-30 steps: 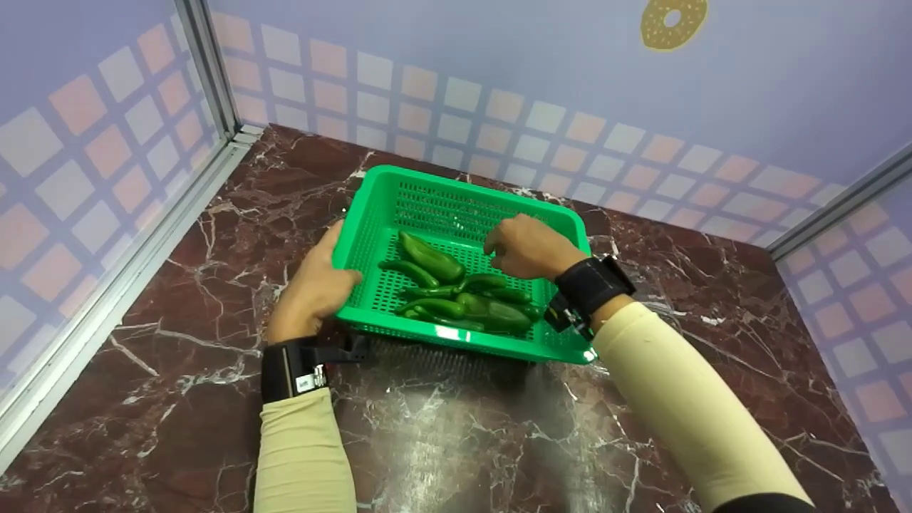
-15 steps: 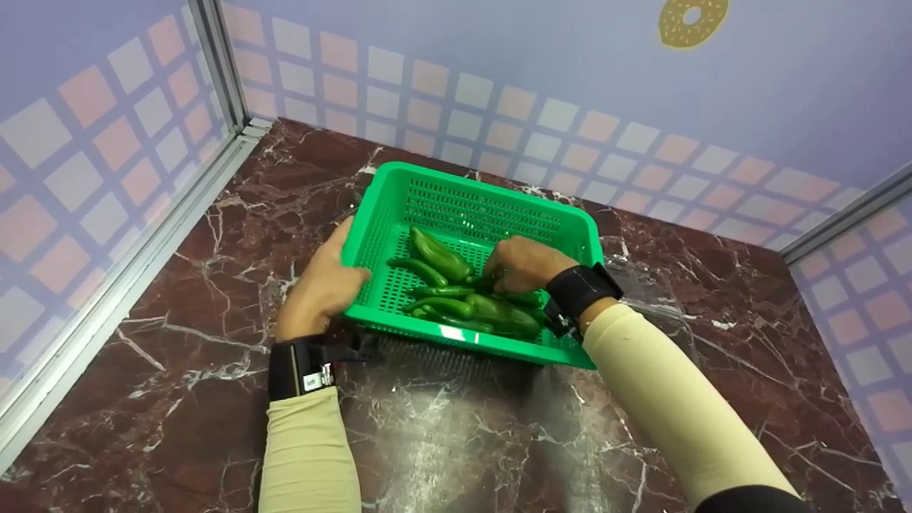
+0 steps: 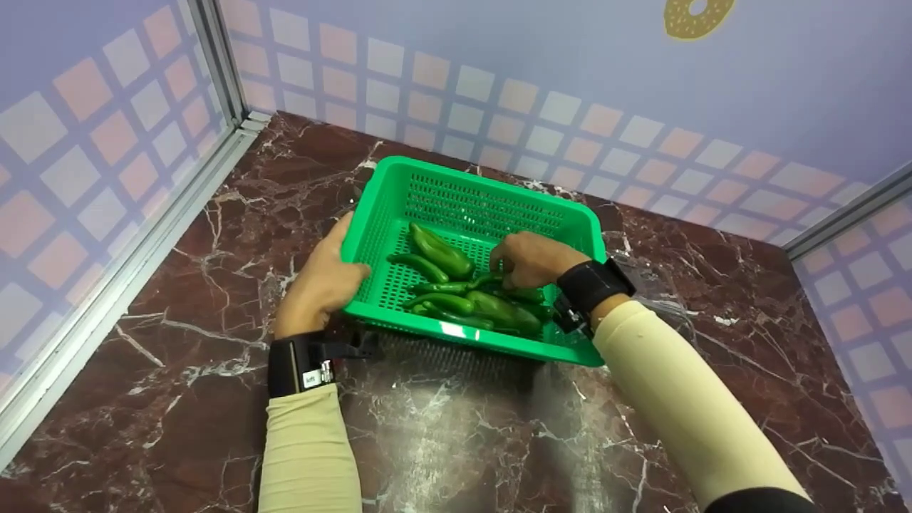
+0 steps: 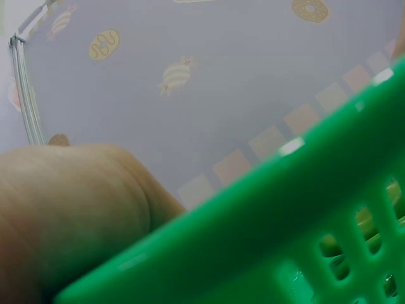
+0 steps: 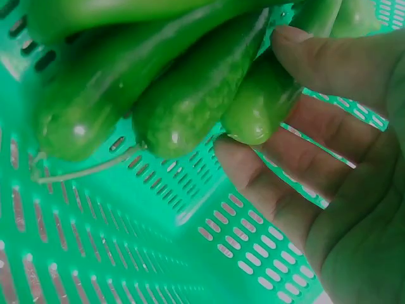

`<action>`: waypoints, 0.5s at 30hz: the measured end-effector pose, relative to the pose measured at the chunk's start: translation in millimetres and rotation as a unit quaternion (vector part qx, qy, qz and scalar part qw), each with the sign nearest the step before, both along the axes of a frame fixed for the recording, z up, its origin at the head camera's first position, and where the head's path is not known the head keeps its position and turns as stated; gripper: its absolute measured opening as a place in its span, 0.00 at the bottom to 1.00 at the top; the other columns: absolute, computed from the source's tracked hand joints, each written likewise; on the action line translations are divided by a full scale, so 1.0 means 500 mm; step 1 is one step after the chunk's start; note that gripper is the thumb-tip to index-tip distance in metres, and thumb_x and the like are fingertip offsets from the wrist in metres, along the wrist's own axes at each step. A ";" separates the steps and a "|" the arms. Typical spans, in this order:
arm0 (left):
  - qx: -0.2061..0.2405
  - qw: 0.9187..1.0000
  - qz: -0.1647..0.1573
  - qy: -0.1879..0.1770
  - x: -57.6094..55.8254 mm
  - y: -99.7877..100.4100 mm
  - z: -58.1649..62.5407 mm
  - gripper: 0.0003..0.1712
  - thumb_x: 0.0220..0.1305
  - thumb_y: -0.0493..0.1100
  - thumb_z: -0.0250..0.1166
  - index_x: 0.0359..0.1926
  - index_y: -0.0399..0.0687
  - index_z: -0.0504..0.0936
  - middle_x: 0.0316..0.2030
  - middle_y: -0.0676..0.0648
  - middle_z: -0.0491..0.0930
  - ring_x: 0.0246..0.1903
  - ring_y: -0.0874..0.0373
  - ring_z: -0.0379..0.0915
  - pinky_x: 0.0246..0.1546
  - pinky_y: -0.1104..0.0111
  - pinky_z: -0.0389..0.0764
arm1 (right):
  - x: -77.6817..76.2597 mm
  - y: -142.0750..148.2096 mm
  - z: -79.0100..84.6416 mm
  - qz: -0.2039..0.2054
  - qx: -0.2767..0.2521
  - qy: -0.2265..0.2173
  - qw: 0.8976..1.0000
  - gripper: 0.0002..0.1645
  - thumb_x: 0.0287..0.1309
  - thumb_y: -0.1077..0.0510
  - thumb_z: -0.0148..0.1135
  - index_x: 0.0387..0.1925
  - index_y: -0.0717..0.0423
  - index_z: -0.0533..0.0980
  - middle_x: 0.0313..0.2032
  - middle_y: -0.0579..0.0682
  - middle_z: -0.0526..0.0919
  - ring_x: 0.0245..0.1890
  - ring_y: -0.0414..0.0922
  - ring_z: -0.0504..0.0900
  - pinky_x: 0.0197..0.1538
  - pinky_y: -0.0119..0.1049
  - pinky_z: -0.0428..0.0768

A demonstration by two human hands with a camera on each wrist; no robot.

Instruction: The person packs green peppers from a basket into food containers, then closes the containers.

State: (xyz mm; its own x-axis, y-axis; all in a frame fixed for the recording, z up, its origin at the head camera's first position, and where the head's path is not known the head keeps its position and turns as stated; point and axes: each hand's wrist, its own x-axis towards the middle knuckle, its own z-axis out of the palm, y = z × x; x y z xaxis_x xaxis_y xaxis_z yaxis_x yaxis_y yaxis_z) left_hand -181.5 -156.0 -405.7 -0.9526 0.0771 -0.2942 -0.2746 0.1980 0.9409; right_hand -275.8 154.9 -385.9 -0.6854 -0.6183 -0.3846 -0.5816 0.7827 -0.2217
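Observation:
A green perforated plastic basket (image 3: 456, 333) holds several green peppers (image 3: 443, 253), some plump and some slender, mostly gathered toward its near side. My left hand (image 3: 322, 281) grips the basket's left wall, thumb over the rim and the other fingers outside, hidden in the head view. Inside the basket, my right hand (image 3: 534, 260) reaches to the peppers at right of centre. The right wrist view shows its thumb on one side of a green pepper (image 5: 256, 114) and its fingers curled against the other, pinching it. Other peppers (image 5: 190, 95) lie right beside that one.
Beneath the basket is a dark red marbled tabletop (image 3: 456, 442). A lilac wall (image 3: 513, 64) with pale tile squares stands behind it, and a metal-framed panel (image 3: 85, 149) bounds the left side. Another panel (image 3: 869, 306) rises at right.
My right hand has come down from above the basket's right part to the peppers, then shifted slightly right with its fingers on one. My left hand keeps its grip on the basket.

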 end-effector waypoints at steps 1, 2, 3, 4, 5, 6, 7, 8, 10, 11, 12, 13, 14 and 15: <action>0.004 1.000 0.000 -0.001 0.000 0.000 0.001 0.56 0.68 0.29 0.52 0.85 0.70 0.36 0.79 0.37 0.55 0.49 0.43 0.77 0.42 0.59 0.85 | 0.000 0.002 0.002 0.000 -0.002 -0.002 1.000 0.21 0.61 0.65 0.65 0.56 0.57 0.85 0.47 0.58 0.89 0.44 0.53 0.85 0.50 0.50 0.84; 0.005 1.000 -0.001 0.000 0.000 -0.001 0.001 0.56 0.68 0.29 0.52 0.85 0.70 0.36 0.78 0.37 0.56 0.48 0.43 0.77 0.40 0.60 0.85 | 0.001 0.004 0.004 -0.001 -0.005 -0.003 1.000 0.22 0.60 0.66 0.65 0.56 0.57 0.85 0.47 0.58 0.89 0.44 0.52 0.85 0.49 0.49 0.84; 0.006 1.000 -0.002 0.000 0.000 -0.001 0.001 0.55 0.68 0.29 0.52 0.85 0.70 0.36 0.78 0.36 0.57 0.48 0.43 0.77 0.40 0.60 0.85 | 0.001 0.007 0.006 -0.001 -0.008 -0.004 1.000 0.22 0.60 0.66 0.64 0.57 0.57 0.85 0.48 0.58 0.89 0.44 0.52 0.85 0.50 0.49 0.84; 0.008 1.000 -0.002 0.000 0.000 -0.001 0.001 0.55 0.69 0.29 0.52 0.85 0.70 0.36 0.77 0.36 0.57 0.47 0.43 0.77 0.39 0.61 0.85 | 0.001 0.009 0.008 0.001 -0.012 -0.002 1.000 0.22 0.61 0.66 0.65 0.56 0.57 0.86 0.49 0.58 0.89 0.46 0.53 0.86 0.51 0.50 0.85; 0.010 1.000 -0.002 -0.001 0.000 -0.001 0.001 0.55 0.69 0.29 0.52 0.85 0.71 0.36 0.76 0.36 0.59 0.48 0.43 0.77 0.39 0.60 0.85 | 0.000 0.011 0.011 0.001 -0.012 0.000 1.000 0.21 0.61 0.66 0.66 0.56 0.57 0.86 0.51 0.58 0.89 0.49 0.54 0.86 0.53 0.52 0.85; 0.011 1.000 -0.002 0.000 0.000 -0.002 0.001 0.55 0.69 0.29 0.52 0.85 0.71 0.36 0.76 0.35 0.59 0.48 0.43 0.77 0.40 0.60 0.85 | 0.000 0.012 0.014 0.001 -0.013 0.000 1.000 0.21 0.62 0.65 0.67 0.56 0.57 0.86 0.52 0.58 0.89 0.50 0.54 0.86 0.54 0.52 0.85; 0.012 1.000 -0.003 -0.001 -0.001 -0.001 0.000 0.55 0.69 0.29 0.52 0.85 0.70 0.36 0.76 0.35 0.59 0.48 0.43 0.77 0.40 0.60 0.85 | 0.001 0.014 0.018 -0.001 -0.014 0.001 1.000 0.20 0.62 0.64 0.68 0.56 0.57 0.86 0.53 0.58 0.89 0.52 0.55 0.86 0.56 0.53 0.85; 0.011 1.000 -0.003 -0.001 -0.001 -0.001 0.000 0.55 0.69 0.29 0.51 0.85 0.71 0.36 0.76 0.35 0.59 0.49 0.42 0.77 0.40 0.60 0.85 | 0.002 0.017 0.022 -0.001 -0.016 0.002 1.000 0.20 0.62 0.62 0.69 0.57 0.57 0.85 0.53 0.58 0.89 0.53 0.55 0.86 0.57 0.53 0.85; 0.012 1.000 -0.002 -0.002 -0.001 -0.001 0.000 0.55 0.69 0.29 0.51 0.85 0.71 0.36 0.76 0.35 0.59 0.48 0.42 0.77 0.39 0.60 0.86 | 0.004 0.021 0.031 0.001 -0.023 0.004 1.000 0.21 0.62 0.60 0.71 0.57 0.58 0.85 0.53 0.59 0.88 0.53 0.56 0.86 0.56 0.54 0.85; 0.011 1.000 -0.001 -0.004 -0.001 0.000 0.001 0.55 0.69 0.29 0.51 0.85 0.72 0.36 0.76 0.35 0.59 0.48 0.42 0.77 0.39 0.60 0.86 | 0.006 0.024 0.037 0.001 -0.029 0.005 1.000 0.21 0.62 0.60 0.72 0.57 0.58 0.85 0.53 0.59 0.88 0.52 0.56 0.86 0.56 0.54 0.85; 0.009 1.000 0.000 -0.005 -0.001 0.000 0.001 0.55 0.69 0.29 0.52 0.85 0.72 0.36 0.76 0.36 0.59 0.48 0.42 0.77 0.39 0.60 0.86 | 0.007 0.027 0.042 0.003 -0.039 0.007 0.999 0.21 0.62 0.59 0.72 0.56 0.58 0.85 0.52 0.59 0.89 0.51 0.55 0.87 0.55 0.54 0.85; 0.008 1.000 0.000 -0.005 -0.001 -0.001 0.001 0.55 0.69 0.29 0.52 0.85 0.72 0.36 0.77 0.36 0.58 0.48 0.42 0.77 0.38 0.60 0.86 | 0.009 0.030 0.048 0.005 -0.049 0.008 0.999 0.21 0.61 0.59 0.73 0.56 0.59 0.85 0.51 0.59 0.89 0.49 0.55 0.87 0.54 0.54 0.85; 0.008 1.000 0.000 -0.007 -0.001 -0.001 0.001 0.55 0.69 0.29 0.52 0.85 0.73 0.36 0.77 0.36 0.58 0.48 0.42 0.77 0.38 0.60 0.86 | 0.011 0.033 0.053 0.006 -0.059 0.008 0.998 0.21 0.61 0.59 0.73 0.55 0.59 0.86 0.50 0.59 0.90 0.47 0.54 0.88 0.53 0.53 0.86; 0.008 1.000 -0.001 -0.008 0.000 -0.001 0.002 0.55 0.69 0.29 0.52 0.84 0.73 0.36 0.77 0.36 0.58 0.48 0.42 0.77 0.38 0.60 0.86 | 0.013 0.035 0.058 0.006 -0.069 0.009 0.998 0.20 0.61 0.58 0.74 0.54 0.59 0.86 0.48 0.59 0.90 0.45 0.53 0.89 0.51 0.52 0.87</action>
State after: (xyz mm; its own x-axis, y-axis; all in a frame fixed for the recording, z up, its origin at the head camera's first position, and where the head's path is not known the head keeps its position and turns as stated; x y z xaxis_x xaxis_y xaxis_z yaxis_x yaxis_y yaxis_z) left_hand -181.7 -156.3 -404.7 -0.9477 0.0837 -0.3081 -0.2892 0.1838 0.9395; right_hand -269.5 172.5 -356.8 -0.6838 -0.6724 -0.2834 -0.5954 0.7387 -0.3159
